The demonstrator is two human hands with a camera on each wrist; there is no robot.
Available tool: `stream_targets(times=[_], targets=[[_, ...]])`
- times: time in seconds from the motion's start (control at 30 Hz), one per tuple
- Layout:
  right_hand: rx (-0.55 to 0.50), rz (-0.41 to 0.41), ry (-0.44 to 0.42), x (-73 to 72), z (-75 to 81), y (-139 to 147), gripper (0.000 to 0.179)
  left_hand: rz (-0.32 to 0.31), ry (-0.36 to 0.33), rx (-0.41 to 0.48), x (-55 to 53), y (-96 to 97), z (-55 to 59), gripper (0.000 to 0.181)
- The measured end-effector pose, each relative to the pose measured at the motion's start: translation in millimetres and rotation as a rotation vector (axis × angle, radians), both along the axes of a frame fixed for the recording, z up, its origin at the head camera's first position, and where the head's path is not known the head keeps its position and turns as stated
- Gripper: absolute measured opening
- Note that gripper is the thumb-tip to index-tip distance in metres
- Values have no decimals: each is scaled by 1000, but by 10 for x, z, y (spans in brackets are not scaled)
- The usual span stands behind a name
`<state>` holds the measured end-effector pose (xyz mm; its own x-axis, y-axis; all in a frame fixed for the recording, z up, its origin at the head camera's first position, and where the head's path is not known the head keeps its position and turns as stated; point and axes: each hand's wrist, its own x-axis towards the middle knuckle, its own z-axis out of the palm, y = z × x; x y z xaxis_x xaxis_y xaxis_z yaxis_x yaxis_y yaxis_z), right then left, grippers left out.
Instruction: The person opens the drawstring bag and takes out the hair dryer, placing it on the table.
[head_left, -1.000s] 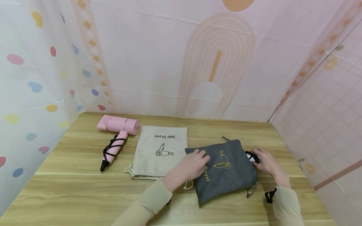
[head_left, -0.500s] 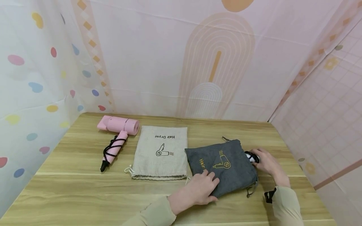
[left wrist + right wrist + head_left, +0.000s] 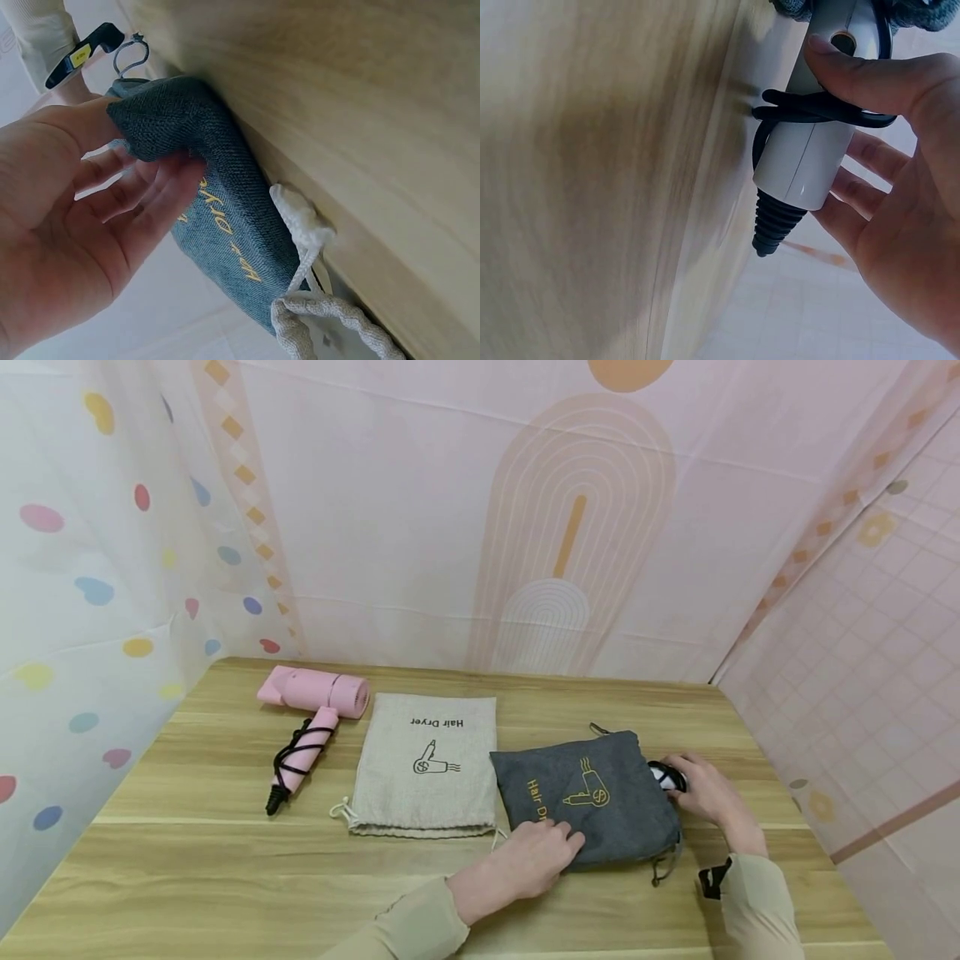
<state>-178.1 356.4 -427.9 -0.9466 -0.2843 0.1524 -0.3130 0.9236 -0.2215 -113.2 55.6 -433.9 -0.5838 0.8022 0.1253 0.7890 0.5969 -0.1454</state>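
Note:
A dark grey drawstring bag [image 3: 630, 818] with a yellow hair dryer print lies right of centre on the table. My left hand [image 3: 528, 862] pinches its near left corner; in the left wrist view the fabric [image 3: 176, 120] folds between thumb and fingers. From the bag's right-hand mouth sticks out the white handle of a hair dryer [image 3: 802, 161], wound with black cord [image 3: 810, 109]. My right hand [image 3: 708, 789] grips that handle, thumb on top and fingers behind. The rest of the dryer is hidden inside the bag.
A beige drawstring bag [image 3: 427, 777] marked "Hair Dryer" lies flat beside the grey one, its white cord [image 3: 307, 225] close to my left hand. Farther left lies a pink hair dryer [image 3: 311, 692] with black cord around its handle. Patterned curtains border the wooden table [image 3: 225, 877].
My left hand has come down from the bag's left side toward its near corner and now pinches it, drawing that corner in. My right hand keeps its grip on the handle.

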Motion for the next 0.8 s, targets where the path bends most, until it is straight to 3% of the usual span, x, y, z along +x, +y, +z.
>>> stream_targets(times=[0.8], targets=[[-12,-12,-56,-68,12,111,43,1,-52,-24,-26,-100,104,21]])
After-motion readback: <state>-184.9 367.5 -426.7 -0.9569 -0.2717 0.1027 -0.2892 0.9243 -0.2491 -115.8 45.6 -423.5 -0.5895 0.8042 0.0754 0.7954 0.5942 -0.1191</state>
